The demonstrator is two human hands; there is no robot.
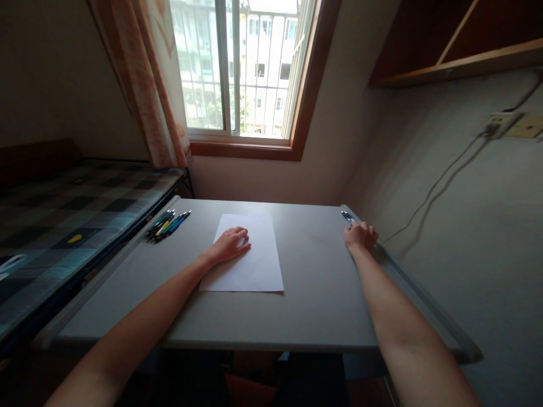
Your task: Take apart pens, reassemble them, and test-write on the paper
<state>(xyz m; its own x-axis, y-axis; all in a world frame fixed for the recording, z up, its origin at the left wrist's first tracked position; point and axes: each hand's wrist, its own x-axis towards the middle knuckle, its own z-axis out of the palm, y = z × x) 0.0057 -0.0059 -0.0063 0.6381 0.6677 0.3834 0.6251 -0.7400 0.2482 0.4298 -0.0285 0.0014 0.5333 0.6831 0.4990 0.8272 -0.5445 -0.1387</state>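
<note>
A white sheet of paper (254, 271) lies on the grey table. My left hand (231, 243) rests on its left part, fingers loosely bent and thumb apart, with nothing seen in it. Near the table's right edge my right hand (361, 235) is closed with its fingers curled. Pens (348, 217) with dark ends stick out beyond it on the far side; the hand seems to grip one, but its fingers hide most of them. At the table's far left lies a bunch of several pens (166, 225), blue, black, green and yellow.
The grey table (314, 316) has raised side edges. A bed with a checked cover (97, 195) stands to the left. Behind are a barred window (250, 73) and a curtain (144, 79). A cord (424, 203) hangs along the right wall, below a wooden shelf (458, 65).
</note>
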